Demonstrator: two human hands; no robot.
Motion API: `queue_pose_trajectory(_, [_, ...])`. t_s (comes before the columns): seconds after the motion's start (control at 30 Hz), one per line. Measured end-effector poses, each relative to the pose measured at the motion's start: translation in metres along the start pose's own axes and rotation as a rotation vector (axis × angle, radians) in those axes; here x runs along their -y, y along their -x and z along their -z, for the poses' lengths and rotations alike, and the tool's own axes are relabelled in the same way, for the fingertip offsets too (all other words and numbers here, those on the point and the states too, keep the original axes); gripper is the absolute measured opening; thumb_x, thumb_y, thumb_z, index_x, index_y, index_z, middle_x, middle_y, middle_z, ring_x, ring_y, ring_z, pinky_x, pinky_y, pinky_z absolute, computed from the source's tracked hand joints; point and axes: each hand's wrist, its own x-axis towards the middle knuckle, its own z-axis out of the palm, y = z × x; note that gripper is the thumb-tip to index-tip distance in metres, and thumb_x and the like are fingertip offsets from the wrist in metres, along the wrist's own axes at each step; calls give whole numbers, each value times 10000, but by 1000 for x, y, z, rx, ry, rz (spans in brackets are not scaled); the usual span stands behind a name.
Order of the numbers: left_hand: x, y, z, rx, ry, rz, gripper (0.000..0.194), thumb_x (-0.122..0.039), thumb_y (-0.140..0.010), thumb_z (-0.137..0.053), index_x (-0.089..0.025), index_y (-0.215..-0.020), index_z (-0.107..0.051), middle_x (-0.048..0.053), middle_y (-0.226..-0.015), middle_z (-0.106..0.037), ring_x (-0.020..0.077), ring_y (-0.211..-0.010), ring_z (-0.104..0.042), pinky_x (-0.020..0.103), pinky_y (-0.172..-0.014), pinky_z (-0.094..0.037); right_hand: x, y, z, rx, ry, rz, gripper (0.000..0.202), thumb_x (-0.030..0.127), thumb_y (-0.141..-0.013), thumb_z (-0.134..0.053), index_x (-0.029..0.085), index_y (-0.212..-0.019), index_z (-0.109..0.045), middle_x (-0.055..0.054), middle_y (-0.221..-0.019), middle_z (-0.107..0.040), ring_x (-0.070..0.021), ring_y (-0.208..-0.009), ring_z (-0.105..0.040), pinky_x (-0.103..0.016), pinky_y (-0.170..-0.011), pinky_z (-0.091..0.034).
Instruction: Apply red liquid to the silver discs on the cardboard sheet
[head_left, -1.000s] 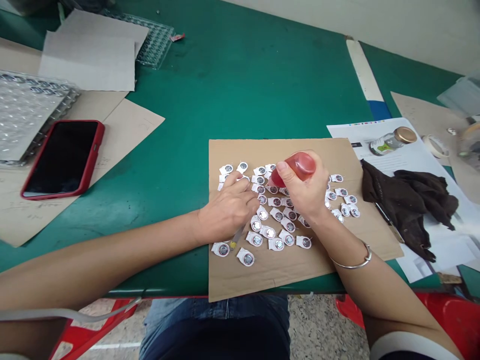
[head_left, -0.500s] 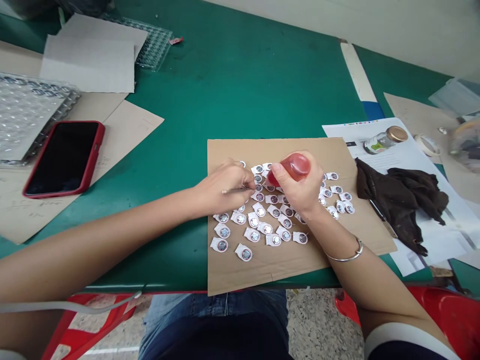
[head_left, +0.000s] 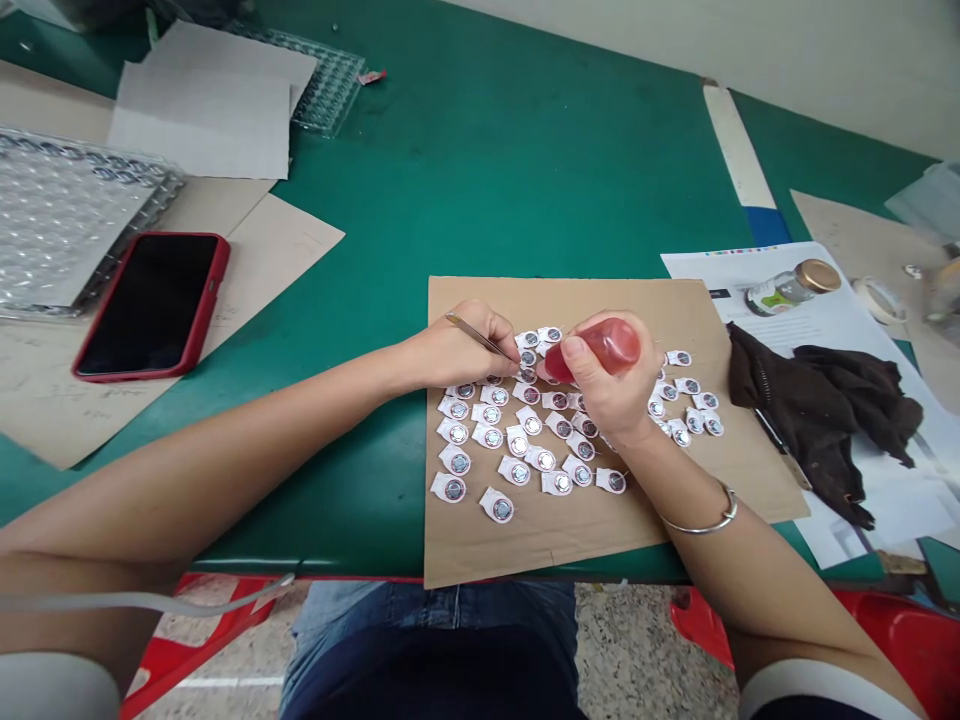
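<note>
A red squeeze bottle (head_left: 616, 345) is wrapped in my right hand (head_left: 622, 395), tilted with its narrow end down and to the left. My left hand (head_left: 476, 340) pinches a thin metal tool (head_left: 474, 330), which looks like tweezers, slanting down toward the small pieces. Several small white tabs with round silvery discs (head_left: 500, 506) lie in loose rows on a brown cardboard sheet (head_left: 487, 550). The tool's tip and the bottle's tip come close together over one of these tabs. My hands hide some of the pieces and the exact contact.
At the left lie a red-cased phone (head_left: 152, 305), clear plastic trays (head_left: 67, 220) and grey card (head_left: 202, 120). To the right are a dark brown cloth (head_left: 832, 420), a black pen-like tool (head_left: 780, 445), a glass jar (head_left: 793, 287) and printed paper (head_left: 697, 262).
The tool in my left hand has swung from nearly flat to a steeper slant, and that hand has turned. The bottle stays in my right hand. The whole view has shifted slightly.
</note>
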Motion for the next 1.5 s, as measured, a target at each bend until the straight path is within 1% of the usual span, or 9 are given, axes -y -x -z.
queue_pose_trajectory(0.1, [2, 1, 0, -13, 10, 17, 105, -207, -657, -635, -135, -718, -680, 30, -620, -669, 87, -460, -538, 199, -405, -380, 0, 0, -1, 14, -9, -14, 258, 398, -686, -665, 215, -815, -538, -7, -726, -628, -143, -688, -615, -323, -652, -513])
queue_pose_trajectory(0.23, [3, 1, -1, -14, 15, 8, 82, -207, -663, -635, -149, -706, -673, 13, -612, -664, 81, -460, -535, 200, -419, -390, 1, 0, -1, 17, 24, -21, 262, 413, -680, -666, 221, -804, -539, -8, -727, -630, -146, -691, -616, -324, -649, -511])
queue_pose_trajectory(0.33, [3, 2, -1, -16, 19, 7, 92, -217, -666, -639, -145, -713, -672, 20, -613, -664, 88, -466, -544, 198, -410, -388, 1, 0, -1, 15, 29, -4, 262, 401, -678, -673, 220, -810, -537, -1, -716, -635, -143, -691, -618, -320, -656, -511])
queue_pose_trajectory(0.53, [3, 2, 0, -14, 21, 49, 102, -236, -656, -652, -157, -717, -674, 19, -633, -670, 101, -506, -569, 193, -424, -402, 2, -1, -2, 0, 36, 17, 259, 382, -665, -689, 213, -799, -545, 5, -696, -631, -135, -663, -610, -308, -632, -505])
queue_pose_trajectory(0.73, [4, 1, -1, -22, 43, 65, 135, -244, -640, -664, -138, -721, -677, 31, -651, -674, 98, -521, -571, 186, -436, -400, 2, -2, -1, -18, 33, 49, 256, 366, -655, -700, 204, -783, -549, 5, -674, -633, -135, -635, -607, -309, -612, -504])
queue_pose_trajectory(1.03, [5, 1, -1, -17, 48, 51, 113, -233, -649, -658, -140, -711, -674, 26, -636, -671, 88, -497, -556, 185, -424, -386, 2, -2, -1, -22, 29, 67, 237, 337, -659, -703, 207, -786, -552, 8, -680, -633, -127, -623, -602, -298, -601, -503])
queue_pose_trajectory(1.3, [8, 1, -1, -14, 68, 36, 119, -228, -647, -666, -136, -719, -680, 34, -667, -682, 113, -563, -596, 195, -467, -427, 0, -4, 0, -21, 16, 74, 221, 320, -666, -700, 200, -776, -550, 11, -678, -620, -114, -615, -584, -286, -595, -491])
queue_pose_trajectory(1.5, [8, 0, -1, -10, 78, 31, 124, -226, -649, -666, -131, -728, -680, 35, -676, -683, 110, -564, -597, 194, -470, -434, -3, -3, 0, -15, -8, 30, 229, 337, -677, -690, 203, -795, -546, 11, -687, -608, -117, -600, -582, -299, -588, -490])
